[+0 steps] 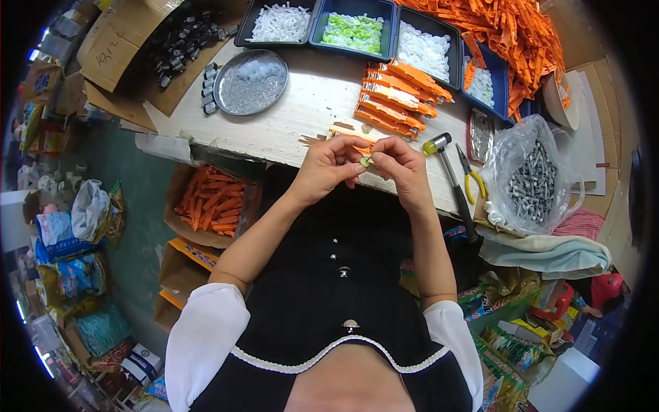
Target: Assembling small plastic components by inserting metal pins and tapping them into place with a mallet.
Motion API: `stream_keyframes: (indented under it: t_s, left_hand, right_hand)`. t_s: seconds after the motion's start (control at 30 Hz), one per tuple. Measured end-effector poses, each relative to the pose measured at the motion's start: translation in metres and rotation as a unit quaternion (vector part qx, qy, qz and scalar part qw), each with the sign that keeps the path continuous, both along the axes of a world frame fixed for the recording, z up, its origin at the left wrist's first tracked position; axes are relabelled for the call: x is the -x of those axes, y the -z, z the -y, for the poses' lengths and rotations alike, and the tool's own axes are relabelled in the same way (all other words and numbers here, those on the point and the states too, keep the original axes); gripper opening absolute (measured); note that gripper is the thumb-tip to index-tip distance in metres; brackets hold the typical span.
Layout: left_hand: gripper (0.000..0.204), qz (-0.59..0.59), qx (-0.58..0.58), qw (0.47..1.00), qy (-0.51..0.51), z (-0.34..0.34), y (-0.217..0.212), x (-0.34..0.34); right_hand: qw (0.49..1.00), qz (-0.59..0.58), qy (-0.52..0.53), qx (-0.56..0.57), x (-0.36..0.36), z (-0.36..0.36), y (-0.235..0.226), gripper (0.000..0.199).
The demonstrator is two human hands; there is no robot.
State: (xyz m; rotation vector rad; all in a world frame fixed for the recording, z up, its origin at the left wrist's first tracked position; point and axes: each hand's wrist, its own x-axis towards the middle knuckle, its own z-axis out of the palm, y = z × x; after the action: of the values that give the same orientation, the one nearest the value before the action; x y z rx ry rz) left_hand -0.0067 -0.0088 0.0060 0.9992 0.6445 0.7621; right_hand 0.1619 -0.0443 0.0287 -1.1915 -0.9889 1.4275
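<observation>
Both hands meet over the front edge of the white table. My left hand (325, 167) pinches a small light-green piece (365, 162) between thumb and fingers. Right beside it, my right hand (401, 170) is closed in a pinch; its fingertips meet at the green piece, and anything else in them is too small to make out. An orange plastic part (362, 147) shows behind the fingers, partly hidden by them. Beyond the hands, several similar orange parts (397, 99) lie side by side in a stack.
A hammer (449, 168) and yellow-handled pliers (472, 180) lie to the right, by a bag of grey parts (532, 182). Dark trays (351, 52) of white and green pieces line the back. A round metal dish (251, 82) sits left; a box of orange parts (213, 199) stands below.
</observation>
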Motion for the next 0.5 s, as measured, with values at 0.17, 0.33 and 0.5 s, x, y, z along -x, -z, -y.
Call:
stream_keyframes:
  t_s: [0.17, 0.33, 0.5]
  left_hand:
    - [0.032, 0.012, 0.002, 1.000, 0.001, 0.001, 0.003, 0.000]
    - [0.032, 0.018, 0.005, 0.999, -0.027, 0.002, 0.009, 0.001]
    - [0.025, 0.048, 0.013, 0.998, -0.045, 0.001, 0.012, 0.003]
  right_hand:
    - [0.999, 0.028, -0.025, -0.020, 0.002, 0.001, 0.003, 0.010]
    - [0.982, 0.165, -0.044, -0.076, 0.002, 0.001, 0.016, 0.011]
    - [0.973, 0.205, 0.013, -0.104, -0.001, 0.004, 0.014, 0.010]
